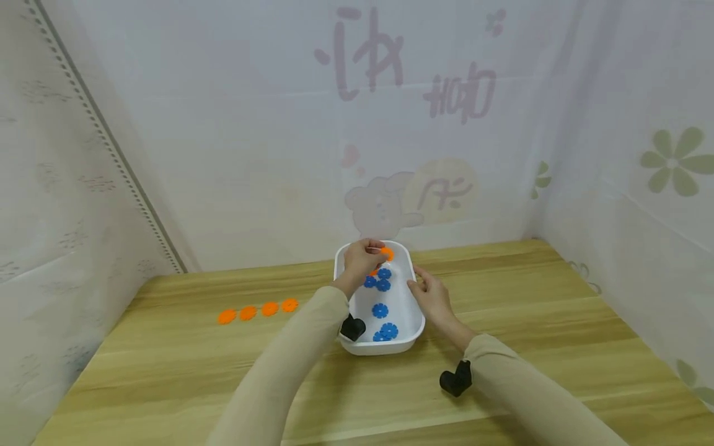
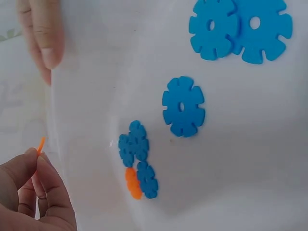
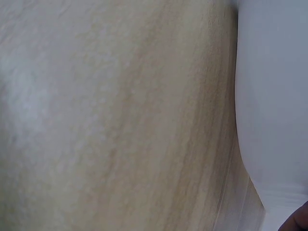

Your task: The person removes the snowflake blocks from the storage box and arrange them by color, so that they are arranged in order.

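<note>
Currently pinching an orange disc between thumb and forefinger of the left hand, above the far end of a long white tray. Turned edge-on to the left wrist camera, so showing there only as a thin orange sliver just past the fingertips. Bent in behind that pinch, the remaining fingers of the same hand.

Holding the tray at its right-hand rim with the right hand, with thumb at the edge and other fingers along the outer side. Barely caught by the right wrist view: just a bit of finger at the bottom corner, next to the tray's pale outer wall. Cannot tell how firm a hold.

Inside the tray, six blue discs, notched round the edge and holed in the middle: three bunched toward the far end, one alone about midway, two overlapping at the near end. Right against the far bunch, a second orange disc, partly hidden by the left hand in the head view.

Out on the wood-grained bench, left of the tray and apart from it, four more orange discs, lying flat in a slightly slanting row with small gaps between.

Over both forearms, light beige sleeves, with a small black device at each wrist. Behind the bench, a whitish curtain printed with a pale bear and mauve lettering.
</note>
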`<state>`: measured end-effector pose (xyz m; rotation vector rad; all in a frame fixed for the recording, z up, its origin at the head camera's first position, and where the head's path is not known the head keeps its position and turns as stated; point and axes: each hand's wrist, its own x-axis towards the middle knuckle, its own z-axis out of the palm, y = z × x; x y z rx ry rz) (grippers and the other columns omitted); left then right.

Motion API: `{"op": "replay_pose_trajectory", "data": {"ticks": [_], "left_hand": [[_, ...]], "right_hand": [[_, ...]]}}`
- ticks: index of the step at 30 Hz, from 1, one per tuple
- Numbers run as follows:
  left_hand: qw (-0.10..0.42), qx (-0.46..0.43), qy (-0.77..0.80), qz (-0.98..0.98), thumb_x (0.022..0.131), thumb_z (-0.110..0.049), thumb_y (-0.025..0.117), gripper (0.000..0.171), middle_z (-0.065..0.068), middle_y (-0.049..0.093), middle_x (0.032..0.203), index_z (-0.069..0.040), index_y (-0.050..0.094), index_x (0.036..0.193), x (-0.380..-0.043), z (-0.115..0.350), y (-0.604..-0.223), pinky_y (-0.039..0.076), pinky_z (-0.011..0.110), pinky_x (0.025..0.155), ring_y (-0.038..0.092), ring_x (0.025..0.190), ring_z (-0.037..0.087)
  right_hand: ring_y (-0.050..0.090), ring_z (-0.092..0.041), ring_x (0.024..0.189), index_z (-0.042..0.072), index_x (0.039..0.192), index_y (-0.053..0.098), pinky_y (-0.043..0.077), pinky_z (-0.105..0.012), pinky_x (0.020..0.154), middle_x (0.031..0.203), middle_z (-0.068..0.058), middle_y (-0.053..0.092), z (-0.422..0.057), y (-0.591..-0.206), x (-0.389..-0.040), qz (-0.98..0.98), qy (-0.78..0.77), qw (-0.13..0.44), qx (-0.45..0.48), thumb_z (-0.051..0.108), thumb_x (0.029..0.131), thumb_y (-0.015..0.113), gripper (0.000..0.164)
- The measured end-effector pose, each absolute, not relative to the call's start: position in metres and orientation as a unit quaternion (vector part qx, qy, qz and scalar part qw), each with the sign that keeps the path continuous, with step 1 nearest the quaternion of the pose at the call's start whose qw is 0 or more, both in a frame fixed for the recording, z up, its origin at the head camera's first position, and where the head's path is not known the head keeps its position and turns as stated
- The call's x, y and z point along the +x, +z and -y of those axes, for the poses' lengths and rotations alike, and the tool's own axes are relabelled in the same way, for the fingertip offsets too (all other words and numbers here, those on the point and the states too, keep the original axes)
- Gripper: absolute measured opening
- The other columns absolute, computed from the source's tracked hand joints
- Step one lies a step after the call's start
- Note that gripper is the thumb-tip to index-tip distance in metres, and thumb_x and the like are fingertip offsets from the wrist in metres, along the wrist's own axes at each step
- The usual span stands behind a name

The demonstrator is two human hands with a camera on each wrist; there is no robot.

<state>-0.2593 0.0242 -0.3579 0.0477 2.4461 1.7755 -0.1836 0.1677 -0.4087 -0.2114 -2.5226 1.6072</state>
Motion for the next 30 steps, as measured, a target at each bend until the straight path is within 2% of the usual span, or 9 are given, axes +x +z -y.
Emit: {"op": "replay_pose_trajectory", "data": {"ticks": [9, 18, 25, 30], "left_hand": [[0.087, 0.008, 0.642, -0.762, 0.084, -0.006, 0.069, 0.025, 0.011, 0.064, 0.097, -0.005, 0.066, 0.109, -0.258, -0.006, -0.343, 0.055, 0.022, 0.074, 0.064, 0.089, 0.028], [0.087, -0.006, 0.676, -0.732, 0.086, -0.006, 0.067, 0.028, 0.008, 0.062, 0.098, -0.007, 0.064, 0.114, -0.245, 0.029, -0.326, 0.053, 0.024, 0.077, 0.060, 0.075, 0.012], [0.095, -0.016, 0.721, -0.686, 0.087, -0.004, 0.065, 0.034, 0.001, 0.061, 0.090, -0.003, 0.059, 0.121, -0.238, 0.063, -0.325, 0.049, 0.015, 0.066, 0.061, 0.071, 0.007], [0.095, -0.011, 0.738, -0.668, 0.088, -0.004, 0.063, 0.033, -0.003, 0.062, 0.084, -0.003, 0.057, 0.121, -0.231, 0.088, -0.328, 0.048, 0.014, 0.062, 0.059, 0.068, 0.004]], "right_hand": [[0.060, -0.026, 0.072, 0.004, 0.140, 0.042, 0.053, -0.028, 0.059, 0.083, -0.021, 0.060, -0.169, -0.409, -0.183, 0.838, 0.536, 0.072, -0.074, 0.015, 0.096, 0.052, 0.046], [0.061, -0.029, 0.073, 0.004, 0.140, 0.043, 0.055, -0.032, 0.061, 0.083, -0.023, 0.059, -0.168, -0.410, -0.181, 0.834, 0.541, 0.071, -0.076, 0.014, 0.096, 0.053, 0.046], [0.060, -0.024, 0.071, 0.003, 0.139, 0.043, 0.053, -0.027, 0.058, 0.083, -0.021, 0.059, -0.167, -0.408, -0.181, 0.840, 0.533, 0.069, -0.080, 0.015, 0.096, 0.052, 0.046], [0.058, -0.024, 0.070, 0.003, 0.140, 0.042, 0.052, -0.027, 0.058, 0.083, -0.021, 0.059, -0.166, -0.406, -0.181, 0.842, 0.531, 0.066, -0.074, 0.015, 0.097, 0.052, 0.046]]}}
